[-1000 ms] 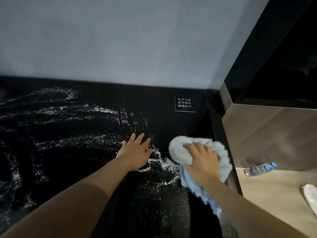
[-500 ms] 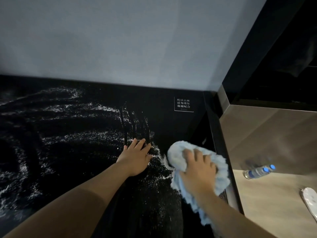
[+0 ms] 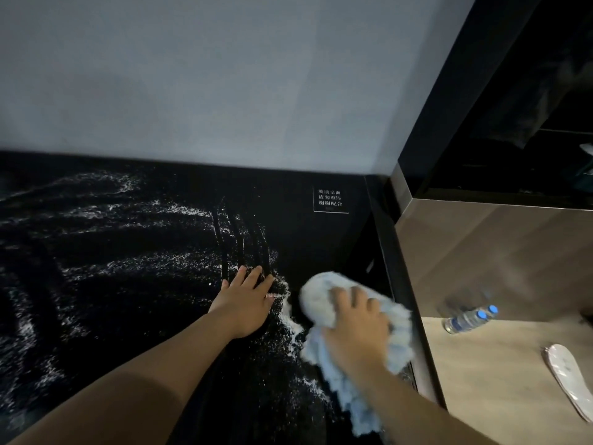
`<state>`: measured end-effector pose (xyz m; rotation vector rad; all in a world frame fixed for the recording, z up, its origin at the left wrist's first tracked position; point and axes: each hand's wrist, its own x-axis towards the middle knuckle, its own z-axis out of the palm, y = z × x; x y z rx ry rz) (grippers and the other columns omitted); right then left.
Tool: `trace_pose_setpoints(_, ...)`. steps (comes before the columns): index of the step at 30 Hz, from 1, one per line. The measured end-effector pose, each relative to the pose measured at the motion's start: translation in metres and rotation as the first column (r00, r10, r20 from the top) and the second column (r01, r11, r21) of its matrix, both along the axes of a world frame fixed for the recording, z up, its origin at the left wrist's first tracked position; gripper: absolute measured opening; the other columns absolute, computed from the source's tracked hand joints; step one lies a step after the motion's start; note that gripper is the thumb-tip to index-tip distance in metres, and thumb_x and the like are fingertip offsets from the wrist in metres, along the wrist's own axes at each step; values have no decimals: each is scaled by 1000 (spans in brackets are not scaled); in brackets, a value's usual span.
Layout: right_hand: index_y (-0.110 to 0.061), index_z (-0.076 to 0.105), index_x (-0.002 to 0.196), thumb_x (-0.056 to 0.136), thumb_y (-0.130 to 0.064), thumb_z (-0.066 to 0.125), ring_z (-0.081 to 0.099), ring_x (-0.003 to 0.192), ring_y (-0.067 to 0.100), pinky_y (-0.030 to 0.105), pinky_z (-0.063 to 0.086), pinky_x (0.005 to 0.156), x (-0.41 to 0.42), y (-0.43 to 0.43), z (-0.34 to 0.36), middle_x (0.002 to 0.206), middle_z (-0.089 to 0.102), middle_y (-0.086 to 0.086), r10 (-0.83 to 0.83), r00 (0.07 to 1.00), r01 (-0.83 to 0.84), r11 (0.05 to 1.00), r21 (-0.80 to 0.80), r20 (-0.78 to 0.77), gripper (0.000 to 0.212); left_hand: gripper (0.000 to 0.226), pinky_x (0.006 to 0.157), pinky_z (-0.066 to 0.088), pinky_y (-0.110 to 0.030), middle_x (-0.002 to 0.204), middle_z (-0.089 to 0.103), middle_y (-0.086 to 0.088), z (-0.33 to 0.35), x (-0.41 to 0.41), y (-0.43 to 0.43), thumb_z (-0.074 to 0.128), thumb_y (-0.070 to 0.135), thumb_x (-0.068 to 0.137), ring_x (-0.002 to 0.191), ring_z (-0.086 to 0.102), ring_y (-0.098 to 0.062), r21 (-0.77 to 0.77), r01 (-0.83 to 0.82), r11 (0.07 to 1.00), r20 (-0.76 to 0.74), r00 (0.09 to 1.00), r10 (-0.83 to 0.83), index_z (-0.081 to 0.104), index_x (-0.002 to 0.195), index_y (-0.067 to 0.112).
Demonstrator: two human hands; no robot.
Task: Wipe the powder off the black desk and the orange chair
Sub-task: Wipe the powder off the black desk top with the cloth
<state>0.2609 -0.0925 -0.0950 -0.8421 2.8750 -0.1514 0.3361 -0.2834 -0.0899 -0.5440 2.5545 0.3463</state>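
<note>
The black desk (image 3: 321,245) is streaked with white powder (image 3: 134,261) across its left and middle parts. My left hand (image 3: 245,305) lies flat on the desk with straight fingers, at the near end of dark finger tracks through the powder. My right hand (image 3: 356,329) presses a light blue fluffy cloth (image 3: 321,300) onto the desk near its right edge, fingers curled over the bunched top. A small ridge of powder (image 3: 290,319) lies between my hands. The orange chair is out of view.
A grey wall (image 3: 224,91) runs along the back of the desk. A white-lettered label (image 3: 330,199) sits near the back right corner. To the right, below the desk edge, the wooden floor (image 3: 497,380) holds a water bottle (image 3: 467,320) and a pale slipper (image 3: 569,377).
Both hands have slid back toward me across the desk. The left fingers left dark tracks in the powder, and the cloth has pulled powder into a ridge.
</note>
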Motion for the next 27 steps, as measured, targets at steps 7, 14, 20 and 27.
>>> trace_pose_setpoints(7,-27,35,135,86,-32,29,42,120,27,39,39,91,-51,-18,12,138,40,3,-31,987,26,999,-36,-156,50,52,116,1,-48,159,-11,0,1,7,-5,18,37,103,145,-15,-26,34,27,999,-32,999,-26,1,151,29)
trace_pose_setpoints(14,-35,36,131,83,-42,47,36,120,26,41,37,95,-22,-6,6,139,35,-3,88,995,-86,994,-64,39,50,51,117,1,-43,159,-10,2,-2,11,-6,16,37,103,145,-14,-23,-18,59,998,-69,996,-60,1,151,30)
trace_pose_setpoints(20,-33,36,138,86,-39,47,32,127,33,47,36,97,-67,-27,14,153,22,-1,-71,997,69,994,-84,-13,53,51,117,-1,-42,158,-12,2,-6,14,-15,16,36,103,145,-15,-23,-61,131,990,-67,989,-135,-3,150,31)
trace_pose_setpoints(27,-48,40,129,79,-33,54,33,128,24,45,26,100,-5,-17,-4,151,27,-13,343,936,-330,932,-146,73,54,50,116,-2,-44,159,-8,1,-6,12,-16,17,36,102,145,-13,-24,-5,106,994,-87,991,-106,4,150,30)
